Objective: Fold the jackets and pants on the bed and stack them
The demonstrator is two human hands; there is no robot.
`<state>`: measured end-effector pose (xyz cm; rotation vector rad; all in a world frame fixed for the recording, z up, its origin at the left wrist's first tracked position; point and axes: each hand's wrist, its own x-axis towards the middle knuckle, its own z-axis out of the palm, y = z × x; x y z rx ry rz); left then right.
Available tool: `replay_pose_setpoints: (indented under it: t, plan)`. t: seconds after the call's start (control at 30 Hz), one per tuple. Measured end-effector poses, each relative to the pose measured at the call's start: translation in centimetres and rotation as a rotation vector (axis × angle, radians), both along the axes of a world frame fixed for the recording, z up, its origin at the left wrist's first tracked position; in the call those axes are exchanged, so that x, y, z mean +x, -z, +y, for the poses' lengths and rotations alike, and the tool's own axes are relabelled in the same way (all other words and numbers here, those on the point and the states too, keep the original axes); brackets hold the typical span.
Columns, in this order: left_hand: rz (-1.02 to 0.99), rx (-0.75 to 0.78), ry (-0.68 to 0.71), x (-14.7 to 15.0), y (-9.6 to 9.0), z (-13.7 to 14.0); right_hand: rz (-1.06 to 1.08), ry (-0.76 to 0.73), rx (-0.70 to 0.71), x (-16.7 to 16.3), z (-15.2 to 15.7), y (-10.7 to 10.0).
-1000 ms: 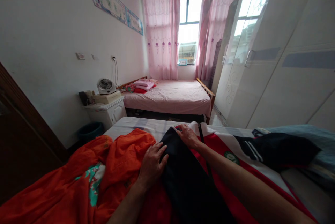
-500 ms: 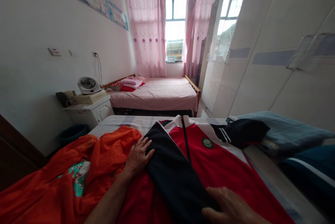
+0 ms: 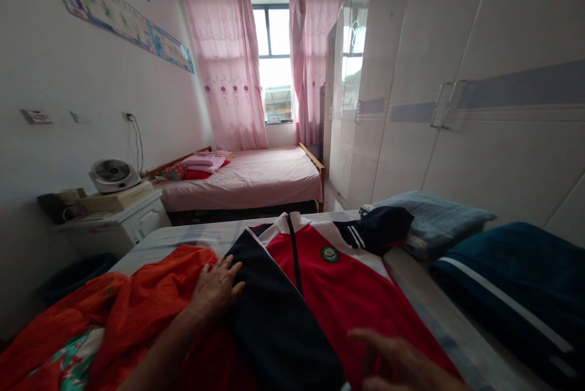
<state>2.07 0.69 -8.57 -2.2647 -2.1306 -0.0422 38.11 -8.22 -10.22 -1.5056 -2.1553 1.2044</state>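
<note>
A red, white and navy zip jacket (image 3: 351,293) lies spread on the bed in front of me, a round green badge on its chest. One navy sleeve (image 3: 274,306) is folded inward across the front. My left hand (image 3: 217,284) rests flat on that sleeve's outer edge, fingers apart. Over the red lower front is my right hand (image 3: 397,357), blurred and partly cut off by the bottom edge. Its index finger is stretched out, the thumb stands apart, and nothing shows between them. Whether it touches the cloth I cannot tell.
Orange clothing (image 3: 155,293) lies heaped at left. On the right are a blue-grey folded cloth (image 3: 434,220) and a dark teal item with a white stripe (image 3: 525,281). Beyond stand another bed (image 3: 256,178), a cabinet (image 3: 141,220) with a fan (image 3: 114,175), and a wardrobe (image 3: 411,74).
My right hand has come off the lower end of the folded sleeve and extended its index finger. The left hand stays on the sleeve's edge. My view has turned right and up.
</note>
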Motion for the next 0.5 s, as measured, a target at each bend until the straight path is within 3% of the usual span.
replay_pose_setpoints:
  t: [0.07, 0.17, 0.23, 0.37, 0.5]
  plan:
    - [-0.031, 0.003, 0.079, 2.5, -0.7, -0.7, -0.008, 0.183, 0.201, 2.5, 3.3, -1.6]
    - [-0.116, -0.018, 0.191, 6.1, -0.1, -1.8, -0.313, 0.535, 0.555, 6.6, 9.9, -2.8]
    - [-0.156, -0.034, 0.219, 7.6, 1.4, -2.2, -0.413, 0.671, 0.626, 8.9, 13.9, -2.9]
    - [-0.182, 0.003, 0.257, 7.9, 4.5, -2.3, -0.520, 0.735, 0.684, 11.8, 18.5, -2.7]
    - [-0.189, 0.036, 0.267, 7.4, 5.3, -2.2, -0.516, 0.691, 0.683, 12.7, 20.0, -2.7]
